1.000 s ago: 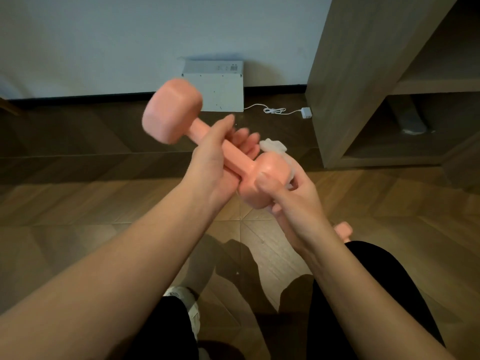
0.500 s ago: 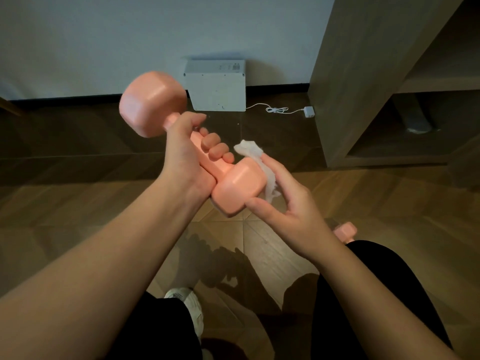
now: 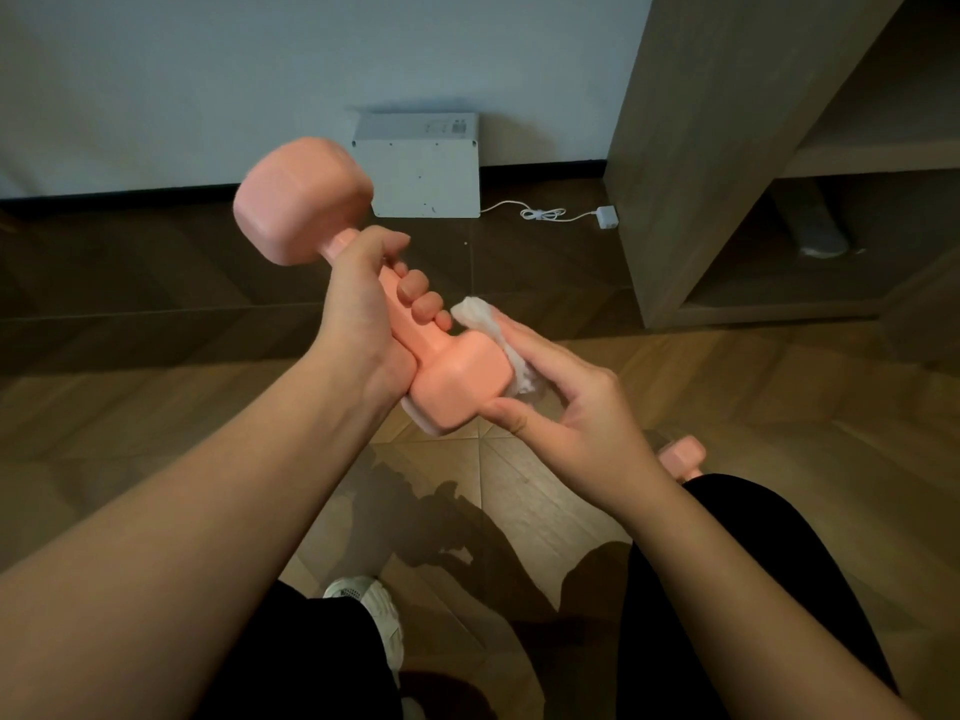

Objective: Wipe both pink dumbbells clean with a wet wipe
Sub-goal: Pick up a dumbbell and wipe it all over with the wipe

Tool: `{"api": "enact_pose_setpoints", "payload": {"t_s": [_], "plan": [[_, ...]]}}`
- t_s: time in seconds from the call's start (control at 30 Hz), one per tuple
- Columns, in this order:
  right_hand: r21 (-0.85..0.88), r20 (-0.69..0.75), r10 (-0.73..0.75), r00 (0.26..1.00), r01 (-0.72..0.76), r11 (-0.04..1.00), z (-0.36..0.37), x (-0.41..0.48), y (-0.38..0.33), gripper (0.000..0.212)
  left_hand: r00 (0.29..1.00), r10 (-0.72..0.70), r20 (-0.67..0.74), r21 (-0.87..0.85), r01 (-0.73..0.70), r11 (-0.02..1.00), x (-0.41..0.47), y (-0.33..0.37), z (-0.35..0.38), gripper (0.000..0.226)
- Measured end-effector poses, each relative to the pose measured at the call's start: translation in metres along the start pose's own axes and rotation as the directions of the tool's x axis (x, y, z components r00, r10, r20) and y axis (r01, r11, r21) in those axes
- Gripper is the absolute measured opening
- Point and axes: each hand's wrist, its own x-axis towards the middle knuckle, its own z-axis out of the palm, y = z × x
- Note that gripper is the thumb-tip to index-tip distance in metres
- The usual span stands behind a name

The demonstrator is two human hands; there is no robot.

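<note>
Low right, a second dumbbell (image 3: pixel 683 454) lies on the floor (image 3: pixel 779 407) by the knee (image 3: pixel 727 511). At centre, the right hand (image 3: pixel 566 407) has its grip pinched on a wet wipe (image 3: pixel 478 311), pressed to the near head of a pink dumbbell (image 3: pixel 457 387) held mid-air. The left hand (image 3: pixel 363 314) has its grip clamped round the handle, so a damp handle could slide through that single hold and fall on the shoe (image 3: pixel 374 615).
</note>
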Motion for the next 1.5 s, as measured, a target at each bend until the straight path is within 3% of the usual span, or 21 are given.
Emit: {"api": "enact_pose_setpoints", "payload": {"t_s": [0.1,0.2,0.27,0.33,0.37,0.47,0.63,0.7,0.8,0.87,1.0,1.1,1.2,1.33,1.4,1.5], "plan": [[0.314,-0.054,0.045,0.998,-0.026,0.949,-0.002,0.002,-0.005,0.035,0.999,-0.038,-0.010,-0.050,0.037,0.998,0.000,0.001,0.002,0.027],[0.593,-0.177,0.343,0.922,-0.178,0.785,0.001,0.008,-0.006,0.028,0.998,-0.065,-0.015,-0.069,0.064,0.996,0.000,-0.002,0.004,0.027],[0.725,-0.143,0.504,0.852,-0.256,0.640,0.006,0.013,-0.002,0.012,0.998,-0.067,0.004,-0.040,0.067,0.997,-0.001,-0.005,0.006,0.027],[0.792,-0.059,0.573,0.817,-0.311,0.526,0.008,0.017,-0.001,0.015,0.999,-0.043,0.028,0.025,0.043,0.999,-0.002,-0.008,0.008,0.028],[0.786,-0.022,0.573,0.820,-0.340,0.517,0.007,0.018,0.000,0.018,0.999,-0.024,0.036,0.061,0.022,0.998,-0.002,-0.009,0.008,0.028],[0.669,0.012,0.499,0.866,-0.378,0.640,0.007,0.016,0.002,0.027,0.997,0.051,0.064,0.146,-0.060,0.988,-0.001,-0.007,0.011,0.031],[0.525,-0.160,0.356,0.921,-0.226,0.821,0.019,0.007,0.001,0.030,0.987,0.103,0.123,0.228,-0.129,0.965,0.000,-0.005,0.013,0.037],[0.545,-0.147,0.370,0.917,-0.237,0.804,0.018,0.008,0.001,0.027,0.978,0.091,0.186,0.210,-0.130,0.969,-0.002,-0.004,0.013,0.040],[0.707,0.038,0.500,0.865,-0.377,0.598,0.010,0.016,-0.006,0.028,0.944,0.087,0.318,0.185,-0.152,0.971,-0.006,-0.002,0.012,0.045],[0.782,0.164,0.535,0.828,-0.440,0.442,0.006,0.021,-0.012,0.040,0.906,0.088,0.413,0.168,-0.171,0.971,-0.008,0.000,0.013,0.046],[0.770,0.481,0.409,0.776,-0.596,0.227,0.004,0.021,-0.015,0.059,0.853,0.092,0.514,0.093,-0.162,0.982,-0.008,0.004,0.009,0.044],[0.781,0.551,0.324,0.769,-0.612,0.125,0.007,0.021,-0.016,0.062,0.861,0.108,0.497,0.106,-0.184,0.977,-0.008,0.004,0.008,0.043],[0.827,0.404,0.366,0.838,-0.506,0.246,0.012,0.020,-0.015,0.049,0.917,0.201,0.344,0.148,-0.264,0.953,-0.007,0.004,0.011,0.024],[0.681,0.083,0.322,0.943,-0.290,0.672,0.015,0.015,-0.011,0.042,0.987,0.154,0.040,-0.033,-0.153,0.988,-0.005,0.002,0.009,0.017],[0.657,0.046,0.289,0.956,-0.246,0.713,0.020,0.013,-0.012,0.047,0.990,0.131,-0.045,-0.106,-0.135,0.985,-0.004,0.002,0.006,0.023],[0.706,0.089,0.397,0.914,-0.339,0.622,0.029,0.015,-0.014,0.057,0.982,0.187,-0.012,-0.093,-0.187,0.978,-0.006,0.005,0.005,0.034]]}}
